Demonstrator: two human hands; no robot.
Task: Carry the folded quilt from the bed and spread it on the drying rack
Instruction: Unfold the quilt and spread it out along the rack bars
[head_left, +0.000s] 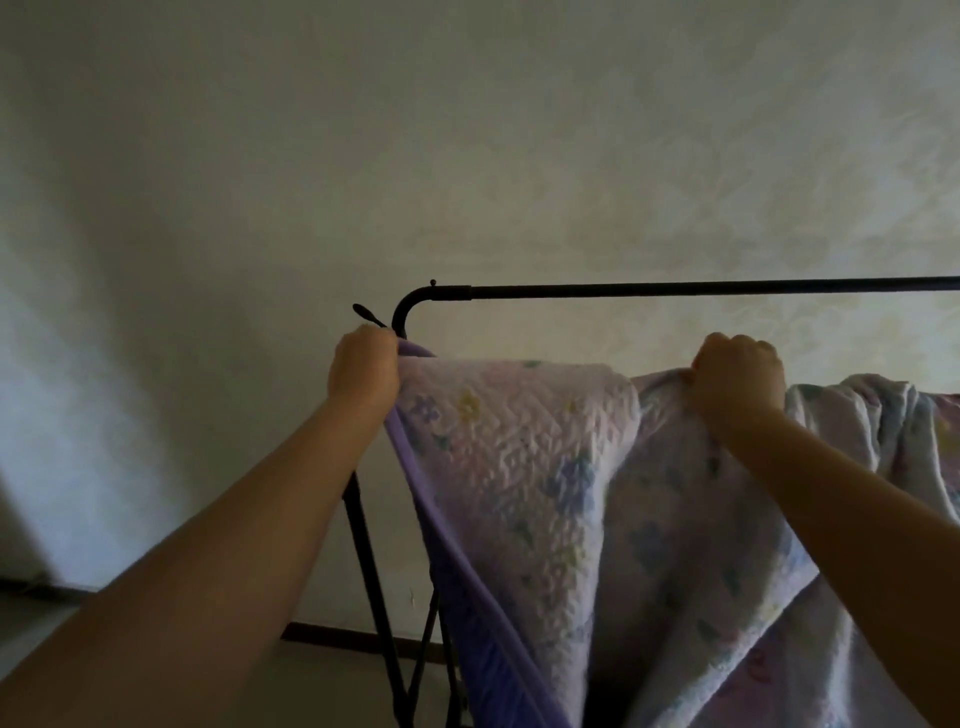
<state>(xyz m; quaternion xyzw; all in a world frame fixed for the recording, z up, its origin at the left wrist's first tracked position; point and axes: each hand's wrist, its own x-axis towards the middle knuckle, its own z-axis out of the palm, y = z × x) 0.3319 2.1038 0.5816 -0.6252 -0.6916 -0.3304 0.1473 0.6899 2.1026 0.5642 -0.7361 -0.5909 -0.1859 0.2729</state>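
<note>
Nearest, the left hand (363, 369) is clenched on the purple-bound corner of the quilt (524, 467), and the right hand (740, 379) bunches its top edge further along. The quilt looks soft, limp and fairly bulky, so the bound edge seems the surest hold. Beyond it, the drying rack (675, 289) shows its top bar above the quilt; what the cloth rests on is hidden.

The quilt (545, 467) is draped below the drying rack (675, 289)'s top bar, apparently over a lower rail hidden beneath it, its left corner gripped by the left hand (363, 370) beside the rack's left upright and its upper edge gripped by the right hand (737, 379) further right, with the wall (467, 130) behind.
</note>
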